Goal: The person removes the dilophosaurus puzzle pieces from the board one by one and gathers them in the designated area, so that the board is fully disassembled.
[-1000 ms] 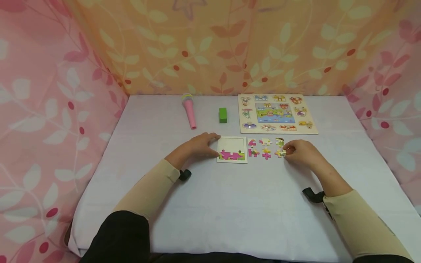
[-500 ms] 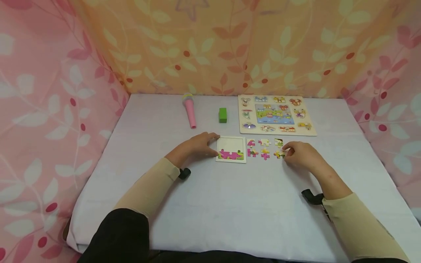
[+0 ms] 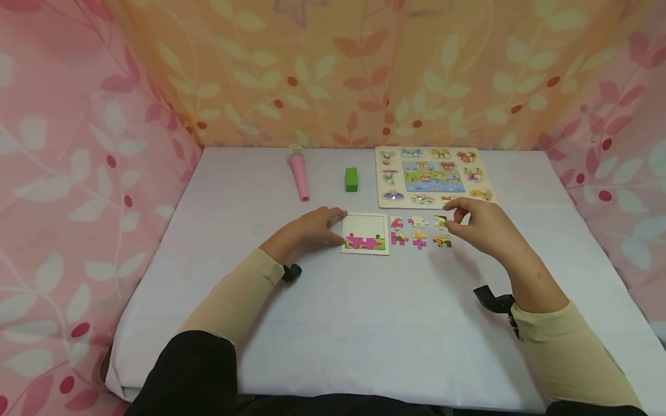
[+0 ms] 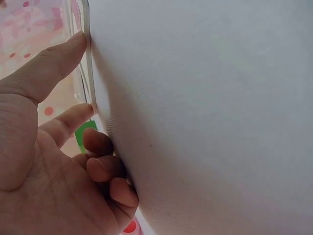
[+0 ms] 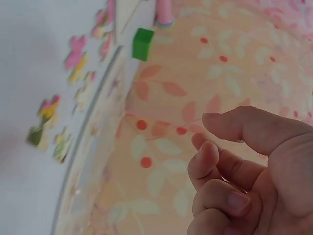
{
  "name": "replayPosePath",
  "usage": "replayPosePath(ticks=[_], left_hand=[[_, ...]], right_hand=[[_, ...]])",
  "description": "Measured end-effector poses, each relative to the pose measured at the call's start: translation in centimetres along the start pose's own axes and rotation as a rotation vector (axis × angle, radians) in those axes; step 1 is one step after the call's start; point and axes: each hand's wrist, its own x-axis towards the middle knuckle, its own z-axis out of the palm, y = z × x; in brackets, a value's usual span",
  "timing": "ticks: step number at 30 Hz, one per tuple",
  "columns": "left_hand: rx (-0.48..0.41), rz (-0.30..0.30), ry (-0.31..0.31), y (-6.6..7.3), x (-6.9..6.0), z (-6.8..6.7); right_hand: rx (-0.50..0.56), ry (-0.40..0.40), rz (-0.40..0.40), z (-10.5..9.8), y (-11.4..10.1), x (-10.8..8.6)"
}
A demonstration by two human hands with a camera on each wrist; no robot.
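Observation:
A small white-framed jigsaw board (image 3: pixel 366 224) lies mid-table, with pink and green pieces filling its lower part. My left hand (image 3: pixel 312 228) rests against its left edge, thumb near the lower corner and index finger near the upper one. In the left wrist view the thumb (image 4: pixel 58 61) and index finger touch that edge, while the other fingers curl loosely. Several loose jigsaw pieces (image 3: pixel 418 238) lie in two rows right of the board. Above the rightmost pieces hovers my right hand (image 3: pixel 486 225), thumb and index finger apart; the right wrist view shows nothing between them.
Behind the loose pieces lies a wooden picture puzzle (image 3: pixel 434 176). A green block (image 3: pixel 351 179) and a pink toy microphone (image 3: pixel 299 176) are farther back, behind the small board. Floral cloth (image 3: pixel 359 75) walls off the table's back and sides.
My right hand has let go of the lower right jigsaw piece and risen up and away from it. That piece now lies flat in its row. The left hand has stayed at the board.

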Motion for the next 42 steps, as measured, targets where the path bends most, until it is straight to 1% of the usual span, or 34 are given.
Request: replayPosePath(ticks=[3, 8, 12, 17, 21, 24, 29, 33, 36, 42], left_hand=[[-0.009, 0.002, -0.002, 0.0, 0.1, -0.1], [-0.043, -0.007, -0.008, -0.1, 0.0, 0.0], [-0.036, 0.0, -0.003, -0.1, 0.0, 0.0], [-0.029, -0.006, 0.003, 0.0, 0.0, 0.0], [-0.024, -0.009, 0.001, 0.0, 0.0, -0.1], [-0.023, -0.01, -0.001, 0.0, 0.0, -0.1], [-0.024, -0.014, -0.001, 0.0, 0.1, 0.0], [-0.019, -0.013, 0.003, 0.0, 0.0, 0.0], [-0.01, -0.004, 0.006, 0.0, 0.0, 0.0], [0.015, 0.029, 0.01, -0.2, 0.2, -0.1]], right_hand=[[0.015, 0.014, -0.022, -0.2, -1.5, 0.1], [0.051, 0.007, -0.045, -0.1, -3.7, 0.1], [0.074, 0.013, -0.075, 0.0, -5.2, 0.1], [0.107, -0.012, -0.099, 0.6, -6.8, 0.4], [0.139, -0.038, -0.122, 1.6, -7.9, 0.9], [0.15, -0.049, -0.162, 2.5, -8.5, 1.2], [0.139, -0.081, -0.204, 3.9, -9.8, 1.7], [0.127, -0.125, -0.217, 5.0, -10.5, 2.4], [0.108, -0.162, -0.229, 5.9, -10.6, 3.2], [0.098, -0.244, -0.211, 8.1, -10.4, 4.9]])
